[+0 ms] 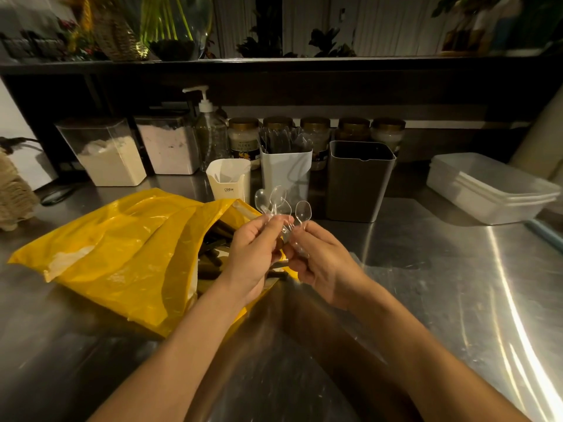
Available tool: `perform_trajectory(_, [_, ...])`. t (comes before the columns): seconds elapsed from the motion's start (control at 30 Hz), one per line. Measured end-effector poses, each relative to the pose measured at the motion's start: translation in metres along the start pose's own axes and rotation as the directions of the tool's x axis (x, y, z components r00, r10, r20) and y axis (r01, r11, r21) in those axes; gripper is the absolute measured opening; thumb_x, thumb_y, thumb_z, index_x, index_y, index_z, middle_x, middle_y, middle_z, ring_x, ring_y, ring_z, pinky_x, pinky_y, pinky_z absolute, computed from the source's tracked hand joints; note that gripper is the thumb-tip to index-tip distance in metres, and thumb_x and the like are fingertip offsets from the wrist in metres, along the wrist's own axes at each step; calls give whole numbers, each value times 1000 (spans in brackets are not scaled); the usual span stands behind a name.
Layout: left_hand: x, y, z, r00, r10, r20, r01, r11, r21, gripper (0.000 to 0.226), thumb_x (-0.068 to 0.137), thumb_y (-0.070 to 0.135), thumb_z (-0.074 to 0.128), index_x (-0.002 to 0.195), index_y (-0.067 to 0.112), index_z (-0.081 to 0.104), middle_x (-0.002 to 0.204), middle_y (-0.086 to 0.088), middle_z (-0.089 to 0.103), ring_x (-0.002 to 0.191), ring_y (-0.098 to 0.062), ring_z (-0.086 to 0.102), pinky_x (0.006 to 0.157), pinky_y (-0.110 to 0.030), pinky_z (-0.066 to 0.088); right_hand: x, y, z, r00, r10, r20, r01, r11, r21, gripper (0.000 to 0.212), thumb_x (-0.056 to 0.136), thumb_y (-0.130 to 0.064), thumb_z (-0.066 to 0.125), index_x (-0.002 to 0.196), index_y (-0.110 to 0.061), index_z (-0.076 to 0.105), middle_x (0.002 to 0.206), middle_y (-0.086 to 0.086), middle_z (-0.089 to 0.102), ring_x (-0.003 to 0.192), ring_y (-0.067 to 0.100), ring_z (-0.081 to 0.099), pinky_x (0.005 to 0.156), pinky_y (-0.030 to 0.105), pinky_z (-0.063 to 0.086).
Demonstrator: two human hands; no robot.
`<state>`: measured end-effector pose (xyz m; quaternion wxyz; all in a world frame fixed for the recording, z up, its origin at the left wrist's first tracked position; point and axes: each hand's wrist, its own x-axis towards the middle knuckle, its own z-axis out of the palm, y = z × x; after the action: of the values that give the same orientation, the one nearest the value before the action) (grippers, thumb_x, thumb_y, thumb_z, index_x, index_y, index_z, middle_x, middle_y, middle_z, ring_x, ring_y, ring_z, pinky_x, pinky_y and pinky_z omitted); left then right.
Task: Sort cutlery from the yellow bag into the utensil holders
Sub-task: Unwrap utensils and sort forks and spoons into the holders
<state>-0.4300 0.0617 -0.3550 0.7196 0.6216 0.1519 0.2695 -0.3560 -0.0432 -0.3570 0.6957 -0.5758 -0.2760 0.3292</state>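
Pinching clear spoons bowl-up in curled fingers of left hand and right hand, apparently bunching them for utensil holders.

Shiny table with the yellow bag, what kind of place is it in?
Probably a café or restaurant kitchen. The steel counter, the tubs of powder, the row of jars and the cutlery holders all look like a food-prep spot.

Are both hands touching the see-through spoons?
Touching. The head view shows the left hand and right hand both pinching the clear spoons by their handles.
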Motion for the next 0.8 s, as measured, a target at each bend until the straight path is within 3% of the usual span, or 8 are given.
perform_trajectory(0.13, [4, 1, -3, 997, 8, -78, -14, 997, -77, 19, 106, 17, 47, 106, 8, 63, 65, 6, 42, 57, -4, 37, 51, -19, 30, 2, -1, -6, 994, -5, -111, 12, 998, 60, 16, 107, -17, 45, 92, -12, 49, 78, 4, 55, 55, 11, 38, 50, 25, 24])
perform_trajectory(0.27, [11, 2, -11, 990, -4, -138, -23, 980, -196, 16, 107, 15, 44, 105, 7, 59, 65, 5, 43, 58, -5, 36, 49, -19, 27, 1, -2, -9, 992, 28, -120, -15, 994, 107, 19, 109, -25, 41, 94, -16, 46, 86, 9, 61, 57, 10, 42, 49, 21, 32])
perform_trajectory(0.4, [8, -3, -8, 994, 64, -84, -60, 997, 50, 21, 108, 19, 41, 104, 9, 59, 61, 8, 43, 54, -3, 37, 47, -16, 31, 1, -2, 2, 995, 8, -100, -7, 1000, 14, 18, 111, -26, 38, 99, -13, 42, 71, 7, 58, 58, 14, 42, 51, 25, 28])
perform_trajectory(0.5, [10, -5, -10, 997, 65, -33, -56, 972, 227, 24, 108, 25, 41, 105, 12, 62, 58, 11, 42, 53, -3, 38, 48, -17, 33, 6, -1, -2, 982, -71, -178, 45, 988, -146, 15, 109, -22, 41, 99, -11, 43, 73, 5, 50, 55, 8, 40, 47, 22, 32])
perform_trajectory(0.6, [13, -10, -18, 999, 41, 2, -37, 892, 450, 31, 106, 38, 42, 95, 20, 65, 63, 15, 49, 64, -7, 47, 65, -27, 43, 10, -6, -15, 968, -160, -192, 89, 938, -334, 17, 108, -20, 43, 99, -6, 45, 77, 3, 47, 65, 12, 43, 58, 28, 38])
perform_trajectory(0.7, [16, -8, -24, 992, 32, -120, 26, 893, 450, 43, 105, 48, 37, 80, 17, 54, 67, 9, 46, 65, -10, 44, 77, -47, 43, 9, -25, -30, 974, -185, -127, 116, 900, -420, 15, 108, -17, 43, 106, -3, 48, 82, 6, 49, 73, 17, 46, 63, 29, 41])
perform_trajectory(0.8, [20, -2, -32, 956, 135, -260, -11, 903, 429, 40, 107, 40, 35, 73, 22, 47, 69, 1, 51, 65, -14, 48, 74, -41, 41, 4, -35, -43, 987, -158, -30, 129, 888, -441, 11, 108, -15, 41, 101, -8, 47, 79, 5, 47, 67, 13, 44, 56, 22, 40])
